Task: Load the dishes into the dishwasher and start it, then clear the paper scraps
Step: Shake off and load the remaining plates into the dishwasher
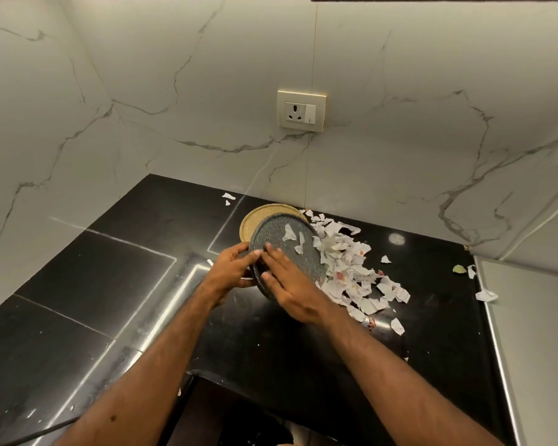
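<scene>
On the black stone countertop [303, 349], at its far end by the marble-patterned wall [174, 91], both bare hands meet at a dark speckled plate [290, 252]. From the left, two small white scraps [228, 198] lie alone near the wall. Next comes the left hand [231, 273], whose fingers curl around the plate's near-left rim, gripping it so that the plate is tilted, its right side dipping toward the pile. Behind the plate, partly covered by it, a tan plate [255, 222] lies flat on the counter. The right hand [292, 286] lies flat and open on the dark plate's face, fingers stretched out, grasping nothing. Two paper pieces [293, 237] cling to the plate's upper face. Just right of the plate a heap of torn paper scraps [355, 275] spreads over the counter, touching the plate's lower edge. On the wall above sits a socket with a switch [301, 111]. Farther right, stray scraps [485, 295] rest on a grey surface [535, 333].
</scene>
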`<act>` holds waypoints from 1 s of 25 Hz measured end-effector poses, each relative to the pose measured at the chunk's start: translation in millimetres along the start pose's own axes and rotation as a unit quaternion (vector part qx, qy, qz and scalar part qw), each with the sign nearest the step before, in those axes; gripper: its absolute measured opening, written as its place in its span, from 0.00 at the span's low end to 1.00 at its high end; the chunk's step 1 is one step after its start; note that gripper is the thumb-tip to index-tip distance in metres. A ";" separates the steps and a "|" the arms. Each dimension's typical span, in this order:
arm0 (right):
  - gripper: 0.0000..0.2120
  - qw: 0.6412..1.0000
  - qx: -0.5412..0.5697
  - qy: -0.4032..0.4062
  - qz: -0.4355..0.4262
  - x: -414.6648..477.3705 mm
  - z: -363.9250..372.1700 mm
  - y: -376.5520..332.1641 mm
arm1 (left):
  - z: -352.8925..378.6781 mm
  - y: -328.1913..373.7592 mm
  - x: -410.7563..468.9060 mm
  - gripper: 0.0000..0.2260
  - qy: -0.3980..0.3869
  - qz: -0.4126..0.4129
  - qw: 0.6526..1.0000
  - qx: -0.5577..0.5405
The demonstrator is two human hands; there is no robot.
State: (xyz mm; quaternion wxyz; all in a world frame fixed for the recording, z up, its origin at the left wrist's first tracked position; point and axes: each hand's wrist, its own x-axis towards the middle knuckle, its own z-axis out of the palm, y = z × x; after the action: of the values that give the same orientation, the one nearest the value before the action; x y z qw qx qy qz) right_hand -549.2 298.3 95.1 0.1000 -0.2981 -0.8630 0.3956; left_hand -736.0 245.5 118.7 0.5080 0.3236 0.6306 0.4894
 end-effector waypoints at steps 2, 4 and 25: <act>0.27 0.999 -0.027 -0.034 -0.001 -12.8 2.7 13.4 | -0.2 2.1 2.5 0.15 0.009 0.028 1.000 -0.004; 0.27 0.999 -0.035 0.007 0.036 -24.8 1.3 25.9 | -1.5 3.9 3.0 0.14 0.019 0.047 0.999 -0.016; 0.34 0.961 -0.104 0.165 0.195 -43.3 -4.4 57.9 | 15.2 3.7 3.6 0.18 0.056 0.105 0.993 -0.011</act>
State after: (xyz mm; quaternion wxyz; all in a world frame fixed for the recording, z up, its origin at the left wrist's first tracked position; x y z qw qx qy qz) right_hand -487.4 304.8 57.8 0.1302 -0.5307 -0.7959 0.2608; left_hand -722.8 254.4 120.9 0.4210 0.3543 0.6154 0.5644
